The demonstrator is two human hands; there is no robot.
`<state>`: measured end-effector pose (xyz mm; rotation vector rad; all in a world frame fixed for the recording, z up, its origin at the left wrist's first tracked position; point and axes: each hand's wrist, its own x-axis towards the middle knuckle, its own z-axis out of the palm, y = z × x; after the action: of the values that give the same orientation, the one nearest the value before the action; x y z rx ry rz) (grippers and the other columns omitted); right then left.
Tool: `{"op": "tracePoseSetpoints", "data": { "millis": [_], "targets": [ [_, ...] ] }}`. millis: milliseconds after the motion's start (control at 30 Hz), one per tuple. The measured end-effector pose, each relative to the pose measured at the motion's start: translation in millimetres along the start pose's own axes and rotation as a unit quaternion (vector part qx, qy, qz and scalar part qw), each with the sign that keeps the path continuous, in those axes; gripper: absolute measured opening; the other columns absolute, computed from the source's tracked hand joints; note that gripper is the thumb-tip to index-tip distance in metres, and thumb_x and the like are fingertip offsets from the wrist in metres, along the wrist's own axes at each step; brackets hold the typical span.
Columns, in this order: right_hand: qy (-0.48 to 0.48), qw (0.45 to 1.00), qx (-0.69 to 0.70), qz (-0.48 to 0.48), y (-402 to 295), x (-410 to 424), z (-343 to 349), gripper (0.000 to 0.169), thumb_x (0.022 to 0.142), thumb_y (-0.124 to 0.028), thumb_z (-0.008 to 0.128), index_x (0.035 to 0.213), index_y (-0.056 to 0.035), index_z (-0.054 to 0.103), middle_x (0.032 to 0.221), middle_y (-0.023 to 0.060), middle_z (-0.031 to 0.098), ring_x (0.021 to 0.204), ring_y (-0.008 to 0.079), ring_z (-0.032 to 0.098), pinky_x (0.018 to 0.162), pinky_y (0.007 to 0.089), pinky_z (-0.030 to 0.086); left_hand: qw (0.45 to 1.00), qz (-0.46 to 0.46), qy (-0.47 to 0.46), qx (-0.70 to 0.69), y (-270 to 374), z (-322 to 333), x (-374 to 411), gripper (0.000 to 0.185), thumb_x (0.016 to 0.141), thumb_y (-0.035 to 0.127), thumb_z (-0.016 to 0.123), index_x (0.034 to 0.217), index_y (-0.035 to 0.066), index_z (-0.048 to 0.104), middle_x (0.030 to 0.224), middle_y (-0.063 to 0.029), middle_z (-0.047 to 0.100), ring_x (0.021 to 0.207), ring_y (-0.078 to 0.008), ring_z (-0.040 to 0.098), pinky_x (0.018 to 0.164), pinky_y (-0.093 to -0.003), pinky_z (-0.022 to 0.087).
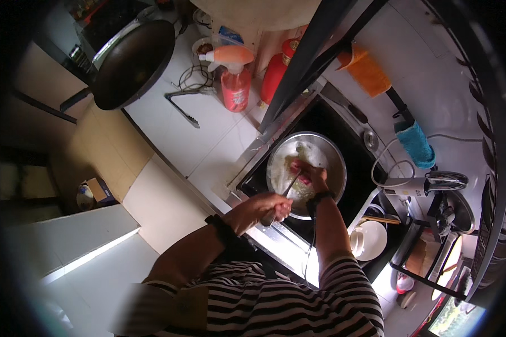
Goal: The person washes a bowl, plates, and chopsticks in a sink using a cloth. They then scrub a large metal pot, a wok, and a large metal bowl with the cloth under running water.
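Note:
A round metal basin (341, 189) holding cloudy, foamy liquid rests on a black cooktop (356, 156). My left hand (274, 207) grips a knife (293, 186) over the basin's near-left rim, its blade slanting inward. The blade tip reaches a piece of raw red meat (297, 165); whether it cuts in, I cannot tell. My right hand (318, 176) is inside the basin, holding the meat from the right. Its fingers are partly hidden and blurred.
On the white counter to the left lie metal tongs (185, 111) beside a pink spray bottle (236, 88). Behind stands a red canister (274, 76). A dark wok (135, 67) is at the upper left. White bowls (373, 240) sit right of the basin. A black rack post (303, 67) crosses above the cooktop.

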<state>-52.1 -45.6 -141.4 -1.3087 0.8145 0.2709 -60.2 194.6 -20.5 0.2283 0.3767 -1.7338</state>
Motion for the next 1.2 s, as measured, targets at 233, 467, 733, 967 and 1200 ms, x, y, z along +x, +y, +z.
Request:
{"op": "tracePoseSetpoints", "data": {
  "millis": [233, 467, 733, 967, 1200],
  "targets": [
    [0.302, 0.931, -0.179, -0.100, 91, 58, -99, 0.026, 0.078, -0.024, 0.052, 0.081, -0.0024, 0.066, 0.077, 0.0135, 0.065, 0.066, 0.0232, 0.063, 0.060, 0.0373, 0.048, 0.795, 0.060, 0.292, 0.529, -31, 20, -45, 0.028, 0.091, 0.030, 0.045, 0.082, 0.004, 0.038, 0.054, -0.0004, 0.037, 0.036, -0.0090, 0.035, 0.030, -0.0256, 0.029],
    [0.263, 0.946, 0.043, -0.183, 33, -2, -72, 0.029, 0.086, -0.019, 0.043, 0.073, 0.0007, 0.061, 0.051, 0.0084, 0.055, 0.036, 0.0189, 0.052, 0.030, 0.0286, 0.039, 0.420, 0.105, 0.404, 0.806, -24, 9, -96, 0.015, 0.085, 0.015, 0.047, 0.088, 0.001, 0.044, 0.070, -0.0215, 0.056, 0.068, -0.0384, 0.057, 0.058, -0.0453, 0.044],
    [0.083, 0.936, 0.050, -0.338, 12, -37, -19, 0.023, 0.088, -0.021, 0.050, 0.103, -0.0046, 0.055, 0.094, 0.0057, 0.060, 0.081, 0.0140, 0.057, 0.069, 0.0269, 0.047, 0.405, 0.139, 0.359, 0.829, -38, 6, -116, 0.014, 0.085, 0.006, 0.047, 0.098, 0.002, 0.044, 0.072, -0.0197, 0.057, 0.069, -0.0386, 0.056, 0.058, -0.0450, 0.044],
    [0.169, 0.816, -0.342, -0.435, -7, -55, 29, 0.029, 0.092, -0.023, 0.037, 0.115, -0.0112, 0.049, 0.112, 0.0124, 0.053, 0.106, 0.0345, 0.047, 0.090, 0.0359, 0.039, 0.389, 0.137, 0.362, 0.836, -52, -5, -117, 0.024, 0.087, 0.012, 0.046, 0.107, 0.001, 0.039, 0.066, -0.0196, 0.056, 0.062, -0.0383, 0.056, 0.053, -0.0457, 0.044],
    [-0.021, 0.963, 0.049, -0.265, 21, -11, -14, 0.038, 0.092, -0.032, 0.036, 0.113, -0.0050, 0.052, 0.105, 0.0102, 0.057, 0.093, 0.0198, 0.056, 0.080, 0.0303, 0.044, 0.340, 0.257, 0.366, 0.827, -64, -31, -108, 0.028, 0.086, 0.012, 0.047, 0.112, 0.001, 0.042, 0.075, -0.0210, 0.058, 0.069, -0.0379, 0.057, 0.057, -0.0439, 0.046]
  ]
}}
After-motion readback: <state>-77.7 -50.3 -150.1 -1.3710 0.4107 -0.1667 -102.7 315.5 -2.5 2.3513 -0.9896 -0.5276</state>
